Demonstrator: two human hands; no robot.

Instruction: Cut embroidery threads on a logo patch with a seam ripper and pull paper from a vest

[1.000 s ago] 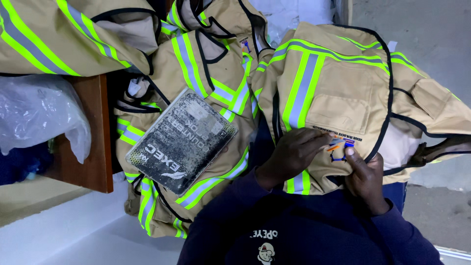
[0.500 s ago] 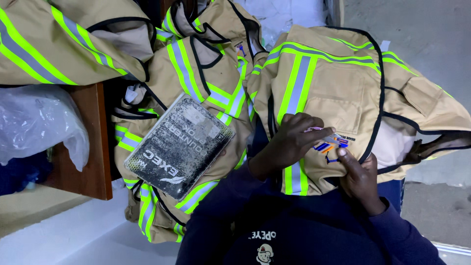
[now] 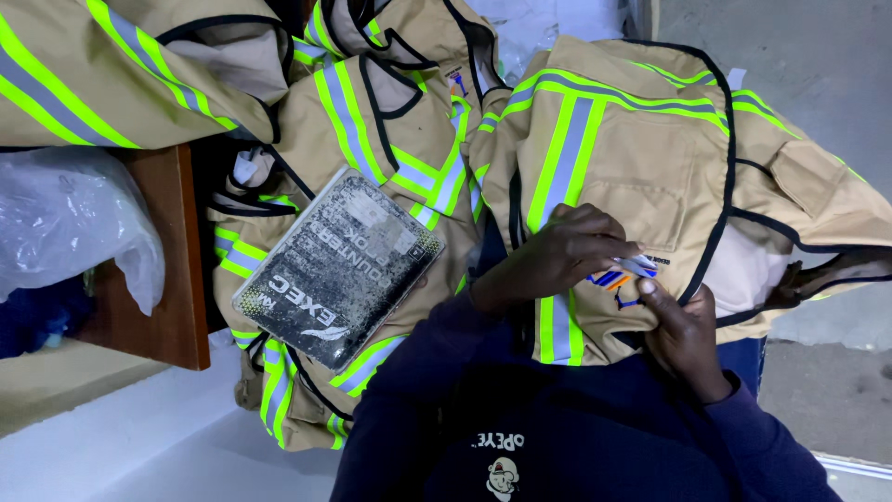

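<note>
Both hands stayed pinched on small label [image 3: 624, 274]: left hand [image 3: 567, 253] slid to 9 o'clock, right hand [image 3: 683, 325] at 5, on tan jacket [image 3: 632, 167].

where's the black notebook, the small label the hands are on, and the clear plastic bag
black notebook [image 3: 339, 268], head view, middle of its cover
small label [image 3: 621, 275], head view, its coloured stripes
clear plastic bag [image 3: 65, 218], head view, crumpled front face

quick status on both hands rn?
Left hand: closed, fingers pinching a small white tag on the tan jacket.
Right hand: closed on the jacket's hem, thumb up by the tag.
</note>
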